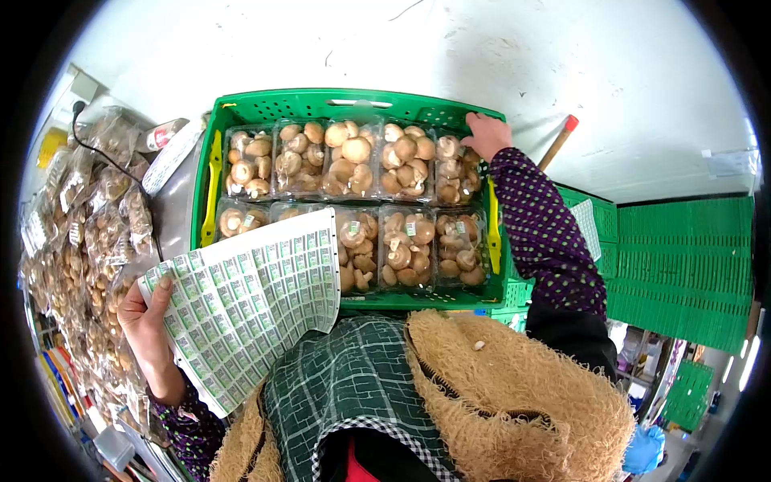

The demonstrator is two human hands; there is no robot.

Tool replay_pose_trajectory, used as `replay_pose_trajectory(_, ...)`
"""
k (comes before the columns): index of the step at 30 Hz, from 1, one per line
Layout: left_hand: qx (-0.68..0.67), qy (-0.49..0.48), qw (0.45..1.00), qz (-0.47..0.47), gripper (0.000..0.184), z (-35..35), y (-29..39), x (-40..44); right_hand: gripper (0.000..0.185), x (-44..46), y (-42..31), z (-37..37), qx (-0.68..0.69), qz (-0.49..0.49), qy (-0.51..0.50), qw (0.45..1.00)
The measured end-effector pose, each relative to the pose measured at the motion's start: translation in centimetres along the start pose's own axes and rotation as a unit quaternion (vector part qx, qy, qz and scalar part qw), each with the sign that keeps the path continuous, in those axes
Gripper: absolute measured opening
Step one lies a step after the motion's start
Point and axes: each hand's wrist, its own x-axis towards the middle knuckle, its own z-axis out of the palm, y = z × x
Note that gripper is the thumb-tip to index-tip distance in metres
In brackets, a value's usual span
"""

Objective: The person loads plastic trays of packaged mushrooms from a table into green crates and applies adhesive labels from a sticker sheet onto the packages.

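My left hand (147,321) is closed on the left edge of a large sheet of small printed labels (257,293), thumb on top. The sheet slants over the near left of a green crate (321,304) and hides part of the front packs. Clear plastic packs of brown mushrooms (409,165) fill the crate in two rows. Over the back right corner, my right hand (487,135) reaches to a pack of mushrooms (454,173), its fingers apart at the pack's far end. Several front-row packs carry small green-and-white labels; I see none on the back row.
Many bagged mushrooms (100,209) are heaped at the left, with a black cable (112,165) across them. Stacked green crates (683,265) stand at the right. A red-tipped wooden handle (560,143) leans by the white wall. Yellow handles (212,189) sit at the crate's ends.
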Motion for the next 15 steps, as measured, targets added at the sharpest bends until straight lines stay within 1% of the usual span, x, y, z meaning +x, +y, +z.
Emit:
replay_pose_trajectory(1,0.006,0.001,1.000,-0.001,0.014,-0.2,-0.3,0.0,0.036,0.6,-0.2,-0.3,0.001,0.009,-0.013,1.000)
replay_pose_trajectory(2,0.009,0.001,1.000,0.000,0.015,-0.3,-0.4,0.0,0.032,1.1,-0.8,-0.6,0.103,-0.056,0.009,0.993)
replay_pose_trajectory(3,0.007,0.004,1.000,0.001,0.015,-0.3,-0.3,0.0,0.028,1.5,-1.7,-0.9,0.201,-0.120,0.032,0.972)
replay_pose_trajectory(4,0.008,0.003,1.000,-0.003,0.014,0.0,0.0,0.0,0.028,1.9,-3.7,-1.5,0.326,-0.122,-0.025,0.937)
replay_pose_trajectory(5,0.009,0.002,1.000,-0.005,0.013,0.2,0.3,0.0,0.022,2.2,-5.5,-2.1,0.397,-0.143,-0.080,0.903)
replay_pose_trajectory(7,0.007,0.001,1.000,-0.004,0.013,0.1,0.6,0.0,0.021,3.4,-7.5,0.6,0.333,-0.195,-0.050,0.921)
replay_pose_trajectory(8,0.027,-0.010,1.000,0.001,0.013,0.0,0.8,-0.1,0.019,3.8,-8.1,1.6,0.268,-0.235,0.017,0.934)
replay_pose_trajectory(9,0.048,-0.019,0.999,0.005,0.014,0.0,1.0,-0.2,0.017,4.3,-8.0,2.3,0.203,-0.204,0.010,0.958)
replay_pose_trajectory(11,0.049,0.005,0.999,-0.006,0.012,0.0,0.9,-0.4,0.016,4.9,-8.6,2.2,0.131,-0.202,0.047,0.969)
replay_pose_trajectory(12,0.047,0.017,0.999,-0.012,0.011,0.0,0.7,-0.5,0.017,5.1,-9.3,1.8,0.136,-0.171,0.027,0.976)
replay_pose_trajectory(13,0.043,0.026,0.999,-0.017,0.011,0.0,0.8,-0.7,0.021,4.7,-10.4,0.1,0.191,-0.180,0.042,0.964)
replay_pose_trajectory(14,0.037,0.037,0.999,-0.016,0.013,0.4,1.2,-0.7,0.024,5.1,-11.8,-1.4,0.280,-0.212,0.019,0.936)
replay_pose_trajectory(15,0.031,0.023,0.999,-0.012,0.013,0.3,1.0,-0.5,0.026,5.4,-13.5,-2.6,0.365,-0.240,-0.004,0.899)
